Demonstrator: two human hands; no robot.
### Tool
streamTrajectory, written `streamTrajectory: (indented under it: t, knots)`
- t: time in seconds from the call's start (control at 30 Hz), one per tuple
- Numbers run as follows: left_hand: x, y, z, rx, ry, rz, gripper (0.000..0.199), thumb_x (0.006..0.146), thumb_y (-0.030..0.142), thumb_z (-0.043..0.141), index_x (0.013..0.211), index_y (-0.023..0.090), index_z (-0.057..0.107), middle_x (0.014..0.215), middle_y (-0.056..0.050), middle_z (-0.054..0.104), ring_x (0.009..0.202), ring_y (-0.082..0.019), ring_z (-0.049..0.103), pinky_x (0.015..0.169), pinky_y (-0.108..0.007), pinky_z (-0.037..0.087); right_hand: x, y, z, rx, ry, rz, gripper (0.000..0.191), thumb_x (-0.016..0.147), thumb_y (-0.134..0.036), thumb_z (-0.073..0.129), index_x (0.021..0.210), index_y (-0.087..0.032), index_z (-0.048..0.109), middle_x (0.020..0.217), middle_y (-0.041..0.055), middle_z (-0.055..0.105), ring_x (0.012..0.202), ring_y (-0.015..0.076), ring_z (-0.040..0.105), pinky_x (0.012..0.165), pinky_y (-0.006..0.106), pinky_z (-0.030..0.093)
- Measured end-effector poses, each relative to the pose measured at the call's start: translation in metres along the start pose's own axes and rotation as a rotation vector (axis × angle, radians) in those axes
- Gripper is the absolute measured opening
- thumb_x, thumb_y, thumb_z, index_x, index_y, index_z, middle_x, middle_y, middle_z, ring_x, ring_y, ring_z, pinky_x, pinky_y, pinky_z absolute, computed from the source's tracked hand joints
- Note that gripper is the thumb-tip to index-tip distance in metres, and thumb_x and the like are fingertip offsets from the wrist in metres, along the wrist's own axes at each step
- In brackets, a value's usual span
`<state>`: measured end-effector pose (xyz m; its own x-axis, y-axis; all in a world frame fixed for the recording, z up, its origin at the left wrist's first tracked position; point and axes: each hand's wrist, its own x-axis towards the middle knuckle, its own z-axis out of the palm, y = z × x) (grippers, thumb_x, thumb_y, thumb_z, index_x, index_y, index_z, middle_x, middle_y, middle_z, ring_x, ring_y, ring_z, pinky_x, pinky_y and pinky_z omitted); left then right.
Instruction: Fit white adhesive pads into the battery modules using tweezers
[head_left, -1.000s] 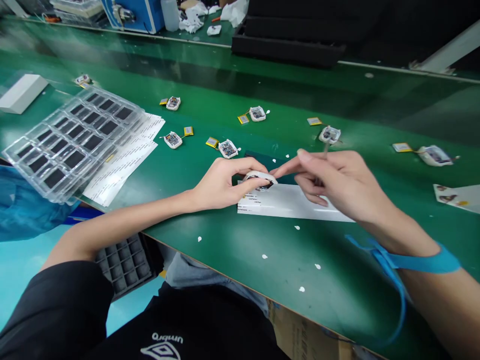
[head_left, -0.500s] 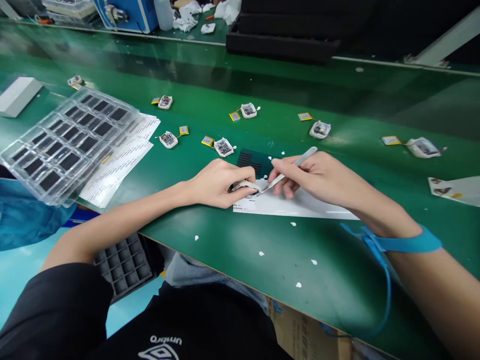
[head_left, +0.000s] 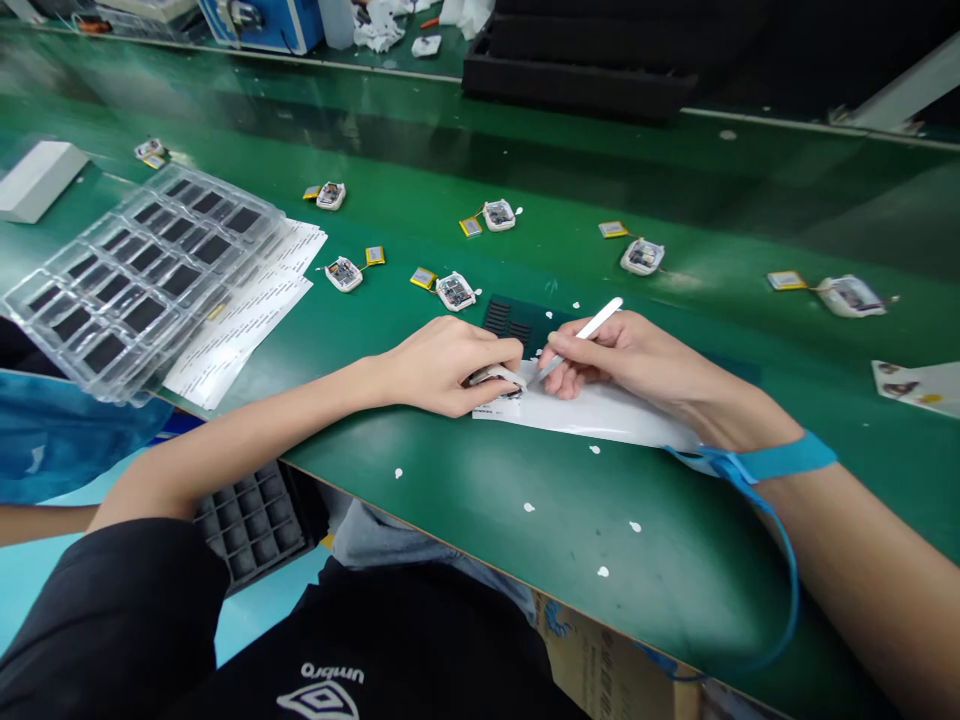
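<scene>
My left hand [head_left: 446, 365] is closed round a small white device casing [head_left: 498, 373], pinching it between thumb and fingers. Much of the casing is covered by those fingers. In my right hand [head_left: 626, 352] is a pair of metal tweezers [head_left: 600, 317], gripped like a pen and slanting down, the tip close to the casing's right edge. Whether the tip touches it or carries anything is too small to tell. Under both hands lies a white backing sheet [head_left: 592, 415]. Just behind my left fingers, black strips sit on a dark sheet [head_left: 510, 318].
Open white casings [head_left: 455, 291] with wired yellow-edged batteries [head_left: 423, 277] are spread across the green bench. Clear trays [head_left: 142, 270] rest on printed sheets [head_left: 247, 320] at left. Small white tabs [head_left: 595, 450] lie near the front edge. A blue wrist strap's cord [head_left: 791, 570] trails from my right wrist.
My right hand has turned slightly, so the tweezers stand steeper and their tip has shifted a little right. My left hand keeps its hold on the casing. Another person's arm now shows at the left edge.
</scene>
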<state>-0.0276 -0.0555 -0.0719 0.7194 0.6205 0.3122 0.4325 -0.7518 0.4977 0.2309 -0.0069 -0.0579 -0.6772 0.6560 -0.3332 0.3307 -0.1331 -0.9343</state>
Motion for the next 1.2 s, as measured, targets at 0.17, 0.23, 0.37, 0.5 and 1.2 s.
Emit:
streamTrajectory:
  t: [0.17, 0.23, 0.37, 0.5, 1.2]
  knots:
    - [0.001, -0.001, -0.005, -0.062, -0.046, -0.022, 0.020, 0.100, 0.031, 0.054, 0.090, 0.019, 0.066, 0.076, -0.002, 0.071, 0.061, -0.013, 0.056, 0.059, -0.028, 0.034, 0.001, 0.003, 0.000, 0.043, 0.070, 0.013, 0.065, 0.074, -0.084, 0.088, 0.076, -0.020, 0.078, 0.069, 0.0069, 0.075, 0.059, 0.0157, 0.067, 0.059, 0.027, 0.057]
    - [0.002, -0.001, -0.006, -0.091, -0.042, -0.021, 0.019, 0.100, 0.032, 0.056, 0.089, 0.019, 0.066, 0.074, -0.002, 0.070, 0.059, -0.013, 0.055, 0.058, -0.028, 0.034, 0.002, 0.003, 0.002, 0.041, 0.084, 0.016, 0.066, 0.073, -0.085, 0.088, 0.078, -0.020, 0.079, 0.071, 0.0077, 0.076, 0.059, 0.0155, 0.066, 0.058, 0.027, 0.056]
    - [0.004, 0.001, -0.003, -0.326, 0.059, -0.131, 0.022, 0.100, 0.039, 0.063, 0.092, 0.019, 0.067, 0.067, 0.001, 0.068, 0.058, -0.012, 0.063, 0.058, -0.025, 0.044, 0.001, -0.001, 0.004, 0.068, 0.188, -0.059, 0.065, 0.071, -0.081, 0.092, 0.076, -0.017, 0.078, 0.067, 0.0083, 0.073, 0.058, 0.0154, 0.064, 0.055, 0.027, 0.054]
    - [0.007, 0.008, -0.003, -0.793, 0.237, -0.327, 0.026, 0.098, 0.041, 0.071, 0.105, 0.016, 0.070, 0.084, -0.002, 0.078, 0.069, -0.016, 0.080, 0.065, -0.025, 0.063, -0.006, -0.014, 0.004, 0.139, 0.420, -0.253, 0.061, 0.070, -0.076, 0.097, 0.075, -0.021, 0.071, 0.063, -0.0018, 0.063, 0.055, 0.0103, 0.056, 0.052, 0.023, 0.049]
    - [0.001, 0.031, -0.001, -1.031, 0.143, -0.360, 0.047, 0.093, 0.019, 0.080, 0.137, 0.014, 0.065, 0.121, -0.013, 0.083, 0.108, -0.027, 0.085, 0.083, -0.030, 0.072, -0.023, -0.043, 0.058, 0.046, 0.639, -0.474, 0.048, 0.086, -0.067, 0.089, 0.080, -0.022, 0.074, 0.067, 0.0020, 0.073, 0.051, 0.0159, 0.065, 0.051, 0.031, 0.058]
